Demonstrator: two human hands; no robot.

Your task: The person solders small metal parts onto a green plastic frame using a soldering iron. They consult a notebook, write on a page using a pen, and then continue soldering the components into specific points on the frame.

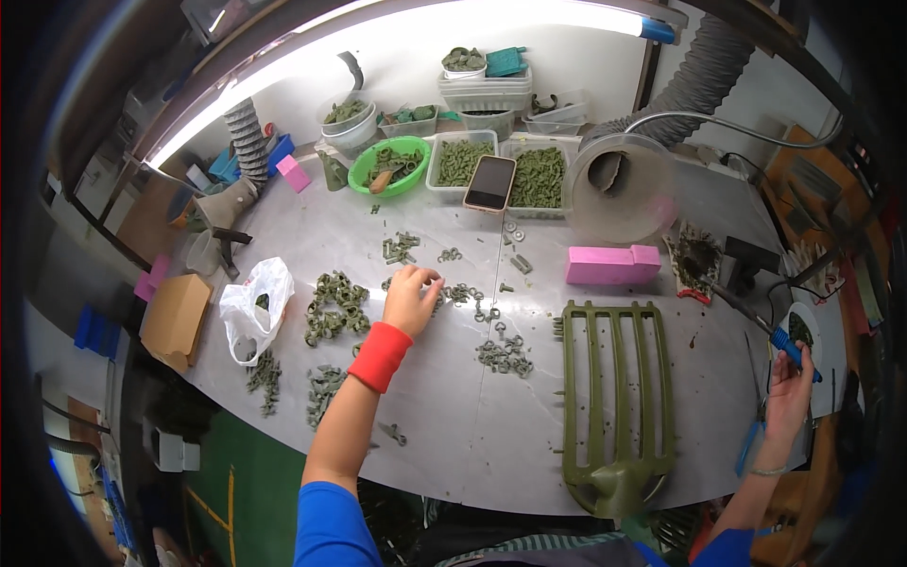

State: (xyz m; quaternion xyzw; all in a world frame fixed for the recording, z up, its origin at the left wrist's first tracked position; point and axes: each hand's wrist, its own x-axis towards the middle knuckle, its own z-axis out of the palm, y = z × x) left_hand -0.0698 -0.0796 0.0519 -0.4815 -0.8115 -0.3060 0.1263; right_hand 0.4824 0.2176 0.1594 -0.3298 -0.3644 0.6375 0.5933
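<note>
My left hand [409, 295], above a red wristband, is over small olive-green clips and rings [458, 295] at mid-table; its fingers are curled, tips hidden, and whatever they grip cannot be made out. A clump of larger green rings [335, 307] lies just left of it. At the right, my right hand [789, 392] grips the blue handle [794, 352] of a thin metal tool angled toward a stand [746, 260]. Beside that hand lies a large slotted olive-green part [619, 397]. More loose pieces [505, 357] lie between the hand and that part.
Along the back are tubs of green parts [537, 180], a phone [489, 181] on them, a green bowl [387, 154] and an extraction hood [616, 189]. A pink block [605, 266] sits right of centre; a white bag [250, 326] and cardboard box [175, 321] are left.
</note>
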